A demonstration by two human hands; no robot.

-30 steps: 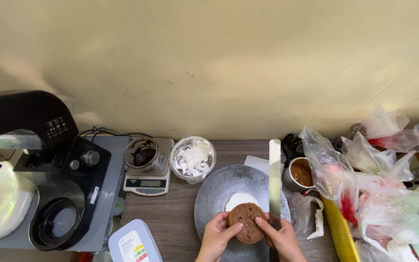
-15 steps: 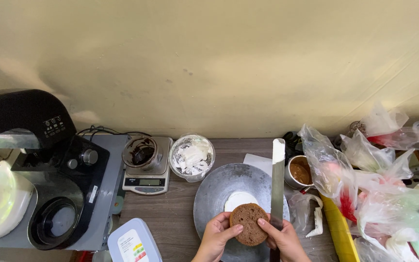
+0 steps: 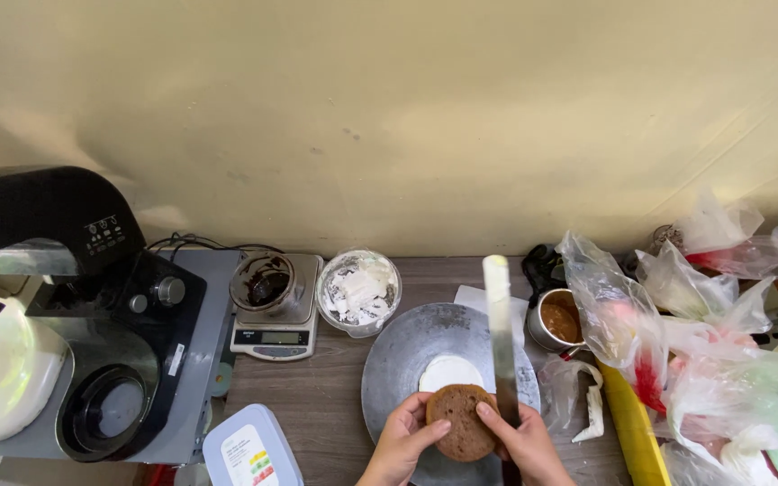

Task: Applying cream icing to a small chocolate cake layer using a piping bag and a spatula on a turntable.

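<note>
A small round brown cake layer [image 3: 461, 421] is held between both hands over a round metal plate [image 3: 391, 367]. My left hand [image 3: 400, 445] grips its left edge. My right hand [image 3: 522, 443] touches its right edge and also holds a long flat metal spatula [image 3: 500, 335], blade pointing away from me. A white disc of cream or card [image 3: 447, 371] lies on the plate just beyond the cake.
A stand mixer [image 3: 65, 306] fills the left. A kitchen scale [image 3: 272, 340] carries a chocolate-smeared bowl [image 3: 266, 283]. Beside it stands a bowl of white cream [image 3: 358, 290]. A cup of brown paste [image 3: 560, 319] and several plastic bags [image 3: 695, 360] crowd the right. A white lidded tub [image 3: 249, 445] sits near the front.
The cake and both hands have stayed low on the plate, shifting slightly toward me. The spatula blade has tilted a little.
</note>
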